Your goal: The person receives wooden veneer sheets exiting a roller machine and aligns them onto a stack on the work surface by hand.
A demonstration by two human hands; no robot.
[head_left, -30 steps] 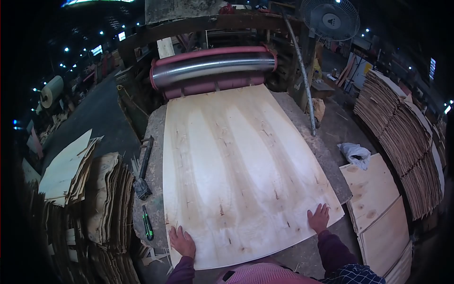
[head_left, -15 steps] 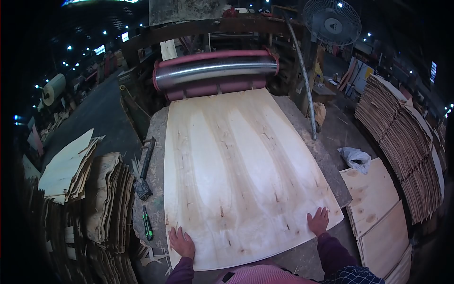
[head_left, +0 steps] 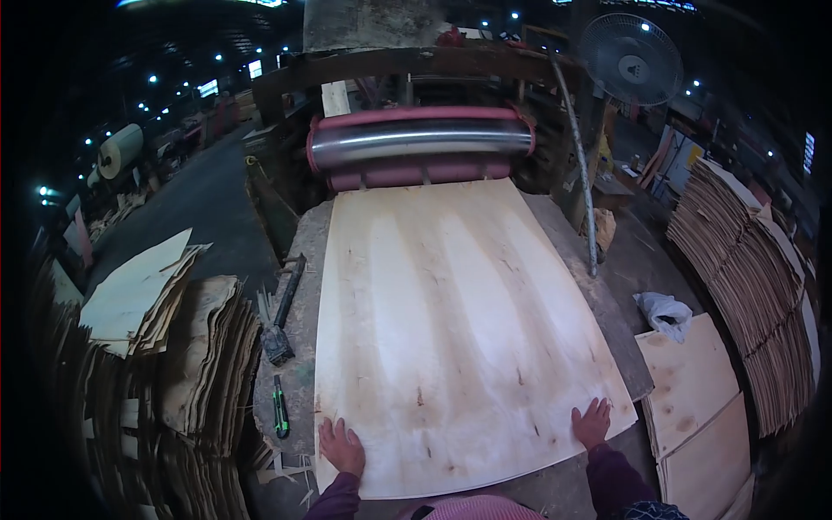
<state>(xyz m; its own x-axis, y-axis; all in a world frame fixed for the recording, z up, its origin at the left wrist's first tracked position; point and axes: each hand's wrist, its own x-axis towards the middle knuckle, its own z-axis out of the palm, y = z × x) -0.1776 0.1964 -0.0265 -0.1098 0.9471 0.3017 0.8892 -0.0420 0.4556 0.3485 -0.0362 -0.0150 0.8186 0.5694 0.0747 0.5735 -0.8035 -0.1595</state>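
A large pale wood veneer sheet point(head_left: 451, 347) with brown streaks lies flat on the worktable, its far edge at the pink and metal rollers point(head_left: 423, 146). My left hand point(head_left: 341, 447) rests on its near left corner, fingers apart. On the near right part of the sheet lies my right hand point(head_left: 592, 424), fingers spread. Neither hand grips anything. A green and black cutter knife point(head_left: 281, 409) is on the table left of the sheet, below a dark-headed tool point(head_left: 276, 343).
Veneer stacks stand at the left point(head_left: 204, 364) and right point(head_left: 737, 277). A plastic bag point(head_left: 664, 315) lies on wood sheets point(head_left: 693, 381) at the right. A metal pole point(head_left: 581, 165) leans beside the rollers, and a fan point(head_left: 633, 62) is above right.
The view has shifted, so the scene sits lower and further right. Both hands remain flat on the sheet, in nearly the same places on it.
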